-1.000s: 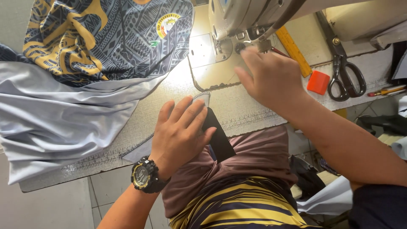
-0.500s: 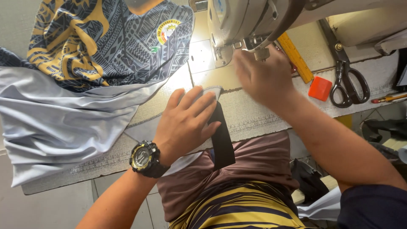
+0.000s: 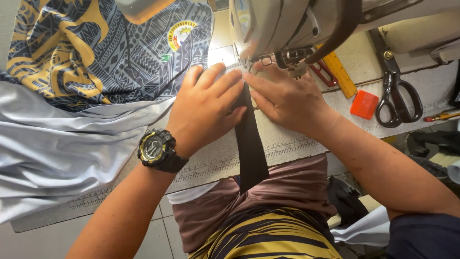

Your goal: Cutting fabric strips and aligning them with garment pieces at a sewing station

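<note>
Both hands lying flat, fingers extended, gripping nothing: left hand (image 3: pixel 207 109) and right hand (image 3: pixel 286 98) pressing black strip (image 3: pixel 250 144) on table (image 3: pixel 292 144) just below the sewing machine (image 3: pixel 282 29) needle.

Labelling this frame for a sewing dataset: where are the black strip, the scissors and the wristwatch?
black strip (image 3: pixel 250 144), head view, middle of its length.
scissors (image 3: pixel 398 103), head view, handle loops.
wristwatch (image 3: pixel 153 147), head view, dial face.

Strip under hands (image 3: pixel 250 139): black. Draped garment (image 3: pixel 100 52): navy-grey tribal pattern, gold motifs. Fabric beneath (image 3: pixel 57 153): pale silver-grey. Wristwatch (image 3: pixel 155 149): black, yellow dial ring. Chalk block (image 3: pixel 364 104): orange-red. Ruler (image 3: pixel 339 74): yellow. Scissors (image 3: pixel 396 93): black.
</note>
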